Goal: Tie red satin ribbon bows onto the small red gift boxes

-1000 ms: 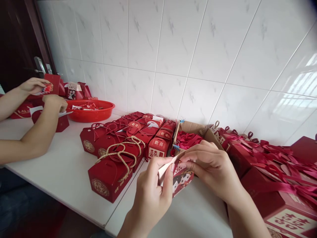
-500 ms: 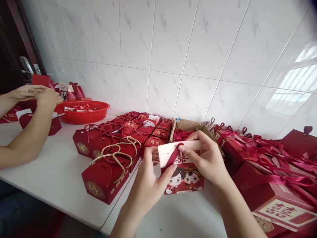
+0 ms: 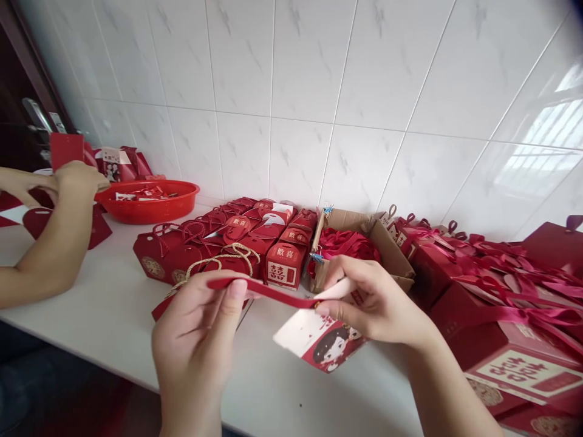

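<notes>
A red ribbon strap (image 3: 273, 294) stretches between my two hands. Its free end is pinched between thumb and fingers of my left hand (image 3: 200, 331). My right hand (image 3: 368, 303) grips the other end together with the top of a card box (image 3: 330, 343), which hangs tilted below it. The box is red and cream, printed with cartoon faces; my right fingers cover part of it. Behind my hands stand rows of red gift boxes (image 3: 286, 258), some with rope handles.
A cardboard box (image 3: 396, 252) of red ribbons stands near the tiled wall. Ribboned red boxes (image 3: 510, 352) crowd the right side. At left are a red basin (image 3: 159, 209) with small packets and another person's hands (image 3: 77, 182) by red card pieces.
My left hand has moved left, drawing the ribbon out from the card box. The box has tilted in my right hand. The other person's hands have shifted slightly.
</notes>
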`<action>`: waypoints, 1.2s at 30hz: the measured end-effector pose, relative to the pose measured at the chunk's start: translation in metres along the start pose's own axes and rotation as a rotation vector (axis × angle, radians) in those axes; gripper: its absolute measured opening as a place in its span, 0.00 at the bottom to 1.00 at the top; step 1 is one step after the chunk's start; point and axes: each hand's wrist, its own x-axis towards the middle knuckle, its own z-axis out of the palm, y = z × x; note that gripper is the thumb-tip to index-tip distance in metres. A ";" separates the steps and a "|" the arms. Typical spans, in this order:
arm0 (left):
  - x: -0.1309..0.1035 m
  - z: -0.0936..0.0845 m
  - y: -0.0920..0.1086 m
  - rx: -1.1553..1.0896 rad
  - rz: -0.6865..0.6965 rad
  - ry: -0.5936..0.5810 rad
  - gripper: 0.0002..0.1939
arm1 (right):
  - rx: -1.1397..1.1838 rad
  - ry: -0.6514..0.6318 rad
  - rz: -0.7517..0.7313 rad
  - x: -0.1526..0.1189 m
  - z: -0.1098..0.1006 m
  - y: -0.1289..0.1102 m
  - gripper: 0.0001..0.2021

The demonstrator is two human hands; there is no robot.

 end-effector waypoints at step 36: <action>-0.015 0.002 0.012 -0.351 -0.502 -0.591 0.08 | -0.047 0.003 -0.392 -0.008 0.005 -0.020 0.07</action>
